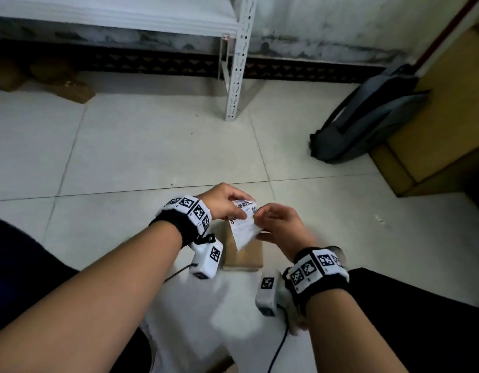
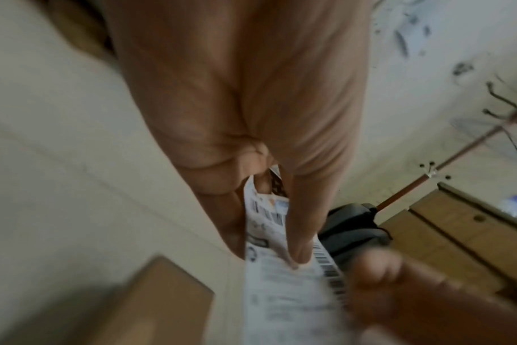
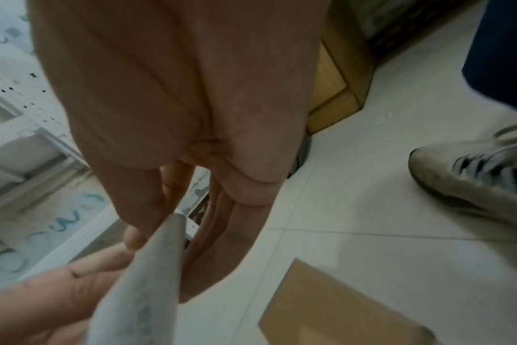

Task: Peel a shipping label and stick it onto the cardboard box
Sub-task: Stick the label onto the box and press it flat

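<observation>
step: peeling, judged | shipping label (image 1: 243,224) lower centre, above cardboard box (image 1: 243,255) on floor | left hand (image 1: 223,201) pinches top edge | right hand (image 1: 281,227) fingers pinch right edge | next: separate backing, lower onto box

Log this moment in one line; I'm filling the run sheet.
shipping label: pinched by left hand, right hand | cardboard box: on floor, unlabelled

The head camera looked forward and down from above, both forearms reaching into the lower frame. Each wrist camera sat close behind its own palm, the left hand (image 2: 242,116) and the right hand (image 3: 174,105) filling the upper centre. All three shared the shipping label (image 1: 243,224) and cardboard box (image 1: 246,257).
</observation>
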A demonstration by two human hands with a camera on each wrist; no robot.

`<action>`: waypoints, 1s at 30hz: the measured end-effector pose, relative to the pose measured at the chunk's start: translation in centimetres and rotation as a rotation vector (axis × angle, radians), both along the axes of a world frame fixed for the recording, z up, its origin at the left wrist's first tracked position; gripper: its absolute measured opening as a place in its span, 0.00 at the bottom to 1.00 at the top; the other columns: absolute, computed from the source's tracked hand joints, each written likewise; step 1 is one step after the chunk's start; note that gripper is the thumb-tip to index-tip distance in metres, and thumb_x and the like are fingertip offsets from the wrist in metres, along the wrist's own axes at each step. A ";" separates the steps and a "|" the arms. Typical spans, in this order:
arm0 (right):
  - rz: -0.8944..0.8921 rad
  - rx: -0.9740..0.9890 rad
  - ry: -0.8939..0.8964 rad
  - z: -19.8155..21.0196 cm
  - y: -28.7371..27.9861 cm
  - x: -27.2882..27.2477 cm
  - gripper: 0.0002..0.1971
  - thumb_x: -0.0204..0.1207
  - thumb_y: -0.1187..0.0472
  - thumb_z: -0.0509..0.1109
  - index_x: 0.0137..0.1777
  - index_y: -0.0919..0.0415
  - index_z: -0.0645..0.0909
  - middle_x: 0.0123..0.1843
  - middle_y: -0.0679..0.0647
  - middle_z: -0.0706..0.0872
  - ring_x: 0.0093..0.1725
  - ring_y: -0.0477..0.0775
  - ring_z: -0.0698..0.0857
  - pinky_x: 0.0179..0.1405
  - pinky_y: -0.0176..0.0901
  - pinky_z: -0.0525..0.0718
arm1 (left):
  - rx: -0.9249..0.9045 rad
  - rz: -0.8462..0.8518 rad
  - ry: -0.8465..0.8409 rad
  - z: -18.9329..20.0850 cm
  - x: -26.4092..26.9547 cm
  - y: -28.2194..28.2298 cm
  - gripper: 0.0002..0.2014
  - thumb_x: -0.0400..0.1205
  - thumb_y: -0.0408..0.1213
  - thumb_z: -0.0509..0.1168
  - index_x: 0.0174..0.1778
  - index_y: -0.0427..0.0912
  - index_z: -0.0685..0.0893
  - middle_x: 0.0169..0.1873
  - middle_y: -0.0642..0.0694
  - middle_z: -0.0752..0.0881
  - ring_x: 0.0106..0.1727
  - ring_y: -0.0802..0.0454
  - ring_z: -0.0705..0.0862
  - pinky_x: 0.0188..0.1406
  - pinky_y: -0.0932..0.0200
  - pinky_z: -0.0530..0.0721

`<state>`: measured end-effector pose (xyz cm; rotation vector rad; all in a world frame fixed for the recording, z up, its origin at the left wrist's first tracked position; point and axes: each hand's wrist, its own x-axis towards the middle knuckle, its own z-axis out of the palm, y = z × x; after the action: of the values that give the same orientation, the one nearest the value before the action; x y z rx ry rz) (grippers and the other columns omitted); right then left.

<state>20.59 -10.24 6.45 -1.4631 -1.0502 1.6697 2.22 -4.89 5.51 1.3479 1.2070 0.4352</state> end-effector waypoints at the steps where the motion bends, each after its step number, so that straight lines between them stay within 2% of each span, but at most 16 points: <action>1: -0.022 -0.015 -0.044 -0.5 -0.4 0.8 0.12 0.76 0.81 0.66 0.41 0.65 0.83 0.38 0.59 0.90 0.37 0.55 0.91 0.40 0.49 0.92 | -0.019 -0.013 -0.027 -0.6 1.0 0.0 0.27 0.73 0.21 0.75 0.69 0.40 0.86 0.50 0.46 0.91 0.40 0.59 0.88 0.37 0.68 0.85; 3: -0.054 -0.057 -0.106 -1.9 -0.9 2.2 0.14 0.74 0.85 0.64 0.45 0.69 0.85 0.38 0.60 0.88 0.36 0.54 0.89 0.39 0.48 0.91 | -0.035 -0.053 -0.076 -1.8 2.3 -0.4 0.38 0.74 0.18 0.72 0.78 0.51 0.76 0.54 0.44 0.90 0.45 0.51 0.86 0.42 0.60 0.84; 5: -0.045 -0.089 -0.128 -3.6 -1.5 3.1 0.19 0.71 0.87 0.62 0.54 0.70 0.84 0.42 0.63 0.87 0.37 0.57 0.86 0.38 0.48 0.88 | -0.057 -0.065 -0.122 -3.3 3.1 -0.9 0.46 0.76 0.14 0.66 0.81 0.63 0.65 0.57 0.40 0.90 0.43 0.46 0.85 0.42 0.51 0.82; 7: -0.006 -0.119 -0.135 -5.0 -1.8 3.2 0.25 0.69 0.88 0.63 0.62 0.67 0.82 0.45 0.61 0.89 0.38 0.57 0.86 0.37 0.48 0.87 | -0.110 0.018 -0.154 -4.4 2.7 -1.4 0.47 0.77 0.11 0.61 0.82 0.64 0.59 0.57 0.38 0.89 0.37 0.50 0.87 0.33 0.56 0.83; 8: 0.008 -0.130 -0.140 -5.7 -1.9 3.1 0.28 0.69 0.87 0.64 0.65 0.64 0.82 0.46 0.60 0.90 0.39 0.56 0.88 0.39 0.51 0.88 | -0.143 0.064 -0.150 -4.9 2.4 -1.7 0.47 0.78 0.10 0.60 0.82 0.63 0.58 0.57 0.37 0.88 0.37 0.51 0.88 0.30 0.58 0.83; 9: 0.022 -0.134 -0.143 -6.3 -1.9 2.8 0.30 0.68 0.87 0.65 0.67 0.62 0.81 0.47 0.59 0.91 0.41 0.57 0.89 0.42 0.54 0.89 | -0.159 0.110 -0.131 -5.5 1.9 -1.9 0.47 0.78 0.11 0.61 0.83 0.60 0.57 0.56 0.37 0.86 0.40 0.48 0.87 0.32 0.56 0.84; 10: 0.031 -0.137 -0.133 -7.0 -2.0 2.5 0.31 0.68 0.86 0.67 0.68 0.62 0.81 0.50 0.61 0.91 0.44 0.58 0.90 0.45 0.56 0.89 | -0.164 0.144 -0.100 -6.1 1.4 -2.1 0.46 0.78 0.12 0.63 0.84 0.56 0.57 0.53 0.38 0.85 0.42 0.46 0.85 0.34 0.54 0.83; 12: 0.030 -0.137 -0.107 -8.0 -2.0 1.5 0.31 0.67 0.86 0.70 0.69 0.63 0.81 0.55 0.64 0.91 0.47 0.58 0.90 0.45 0.52 0.91 | -0.176 0.202 -0.022 -7.5 0.5 -2.4 0.41 0.77 0.13 0.65 0.84 0.45 0.60 0.43 0.42 0.81 0.39 0.48 0.82 0.32 0.57 0.83; 14: 0.029 -0.138 -0.108 -8.6 -2.0 0.7 0.32 0.67 0.85 0.72 0.71 0.63 0.81 0.58 0.64 0.89 0.50 0.57 0.89 0.44 0.48 0.91 | -0.184 0.264 0.003 -8.5 0.0 -2.6 0.34 0.77 0.13 0.65 0.79 0.38 0.65 0.39 0.43 0.79 0.36 0.49 0.80 0.32 0.56 0.79; 15: 0.036 -0.140 -0.111 -9.0 -2.0 0.3 0.33 0.66 0.85 0.73 0.71 0.61 0.81 0.61 0.64 0.88 0.52 0.58 0.89 0.46 0.50 0.91 | -0.184 0.293 -0.012 -9.0 -0.1 -2.5 0.31 0.77 0.14 0.65 0.75 0.36 0.66 0.38 0.43 0.79 0.36 0.48 0.80 0.33 0.56 0.78; 17: 0.034 -0.145 -0.105 -9.5 -2.0 -0.2 0.35 0.65 0.85 0.74 0.71 0.60 0.81 0.64 0.64 0.85 0.57 0.62 0.88 0.49 0.56 0.91 | -0.171 0.337 -0.050 -9.5 0.0 -2.2 0.26 0.77 0.15 0.67 0.68 0.38 0.69 0.38 0.42 0.81 0.37 0.46 0.81 0.35 0.54 0.78; 20: -0.017 -0.147 -0.111 -10.3 -2.2 -0.3 0.35 0.61 0.84 0.75 0.70 0.63 0.80 0.61 0.61 0.84 0.58 0.64 0.87 0.52 0.60 0.90 | -0.130 0.368 -0.066 -10.4 0.2 -1.6 0.24 0.75 0.16 0.71 0.60 0.42 0.75 0.36 0.43 0.87 0.39 0.44 0.86 0.46 0.48 0.84; 22: -0.025 -0.122 -0.176 -10.8 -2.4 0.0 0.36 0.61 0.82 0.75 0.71 0.62 0.79 0.59 0.58 0.86 0.54 0.60 0.89 0.52 0.57 0.90 | -0.094 0.367 -0.033 -10.9 0.4 -1.3 0.21 0.72 0.19 0.75 0.57 0.41 0.80 0.36 0.43 0.91 0.40 0.45 0.89 0.54 0.46 0.85; 25: 0.036 -0.031 -0.398 -10.5 -2.5 0.6 0.38 0.63 0.76 0.75 0.75 0.55 0.77 0.56 0.49 0.88 0.52 0.53 0.91 0.54 0.49 0.91 | -0.062 0.388 -0.009 -11.4 0.9 -0.7 0.14 0.72 0.20 0.76 0.51 0.33 0.85 0.39 0.34 0.93 0.42 0.46 0.91 0.61 0.47 0.86; 27: 0.038 0.049 -0.506 -10.0 -2.4 0.7 0.35 0.64 0.74 0.74 0.73 0.54 0.79 0.54 0.45 0.84 0.52 0.50 0.88 0.54 0.40 0.88 | -0.032 0.392 -0.003 -11.8 1.4 -0.4 0.10 0.71 0.20 0.76 0.47 0.32 0.87 0.39 0.33 0.92 0.41 0.45 0.91 0.61 0.46 0.87; 30: 0.028 0.084 -0.530 -10.2 -2.0 0.6 0.36 0.64 0.72 0.74 0.75 0.56 0.77 0.57 0.45 0.81 0.59 0.53 0.88 0.60 0.47 0.88 | 0.028 0.399 0.011 -12.6 2.2 0.0 0.12 0.70 0.22 0.78 0.41 0.44 0.89 0.38 0.41 0.93 0.41 0.47 0.91 0.57 0.51 0.88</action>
<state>21.19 -12.23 -3.75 -1.8925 -1.4023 1.2589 4.41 -4.86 -7.10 1.1311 1.4881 0.7285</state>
